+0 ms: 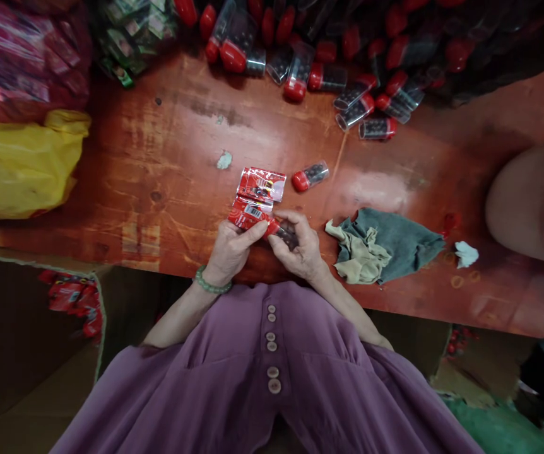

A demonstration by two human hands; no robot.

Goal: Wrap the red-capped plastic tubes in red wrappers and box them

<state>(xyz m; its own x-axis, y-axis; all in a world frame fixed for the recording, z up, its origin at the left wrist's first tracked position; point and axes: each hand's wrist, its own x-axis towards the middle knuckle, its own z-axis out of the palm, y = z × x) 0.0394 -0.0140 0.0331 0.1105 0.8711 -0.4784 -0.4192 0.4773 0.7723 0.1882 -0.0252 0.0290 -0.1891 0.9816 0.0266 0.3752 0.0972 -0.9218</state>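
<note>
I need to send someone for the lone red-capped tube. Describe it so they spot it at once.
On the red wooden table, look just beyond the person's hands, right of the red packet. The single tube lies there on its side, clear with dark contents and a red cap. Unlike the heap of tubes at the far edge, it lies alone.

- No word, brand or number can be read anywhere in the head view.
- The red packet [249, 213] held at the counter's near edge bears a small white barcode label; its bars show, but its digits are too small to make out.
- The second red packet [261, 184], lying just beyond it, carries white and dark print that is blurred past reading.
- The green and pink wrappers [132, 34] heaped at the far left show printing, all of it illegible.
</note>
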